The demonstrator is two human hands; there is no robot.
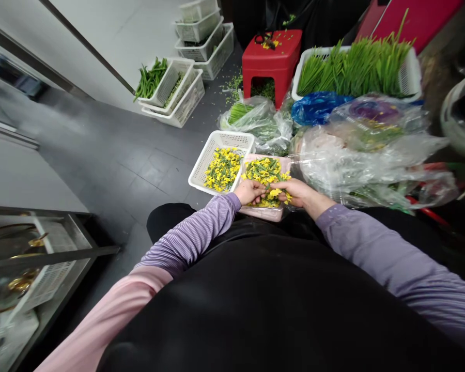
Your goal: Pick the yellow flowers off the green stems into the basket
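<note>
Over a pale pink basket (271, 213) on my lap, both hands work close together above a pile of yellow flowers with green stems (261, 168). My left hand (249, 191) has its fingers pinched around a thin green stem near the middle of the pile. My right hand (295, 192) is closed on a small bunch of the yellow flowers (275, 194), some heads showing below its fingers. Touching the pink basket on the left is a white perforated basket (196, 173), with more yellow flowers (222, 168) inside.
Clear plastic bags of greens (341, 160) crowd the right side, beside a blue bag (318, 107). Behind them are a white basket of upright green stalks (356, 70) and a red stool (273, 51). White baskets (178, 103) stand farther left, and a metal shelf (81, 253) at lower left.
</note>
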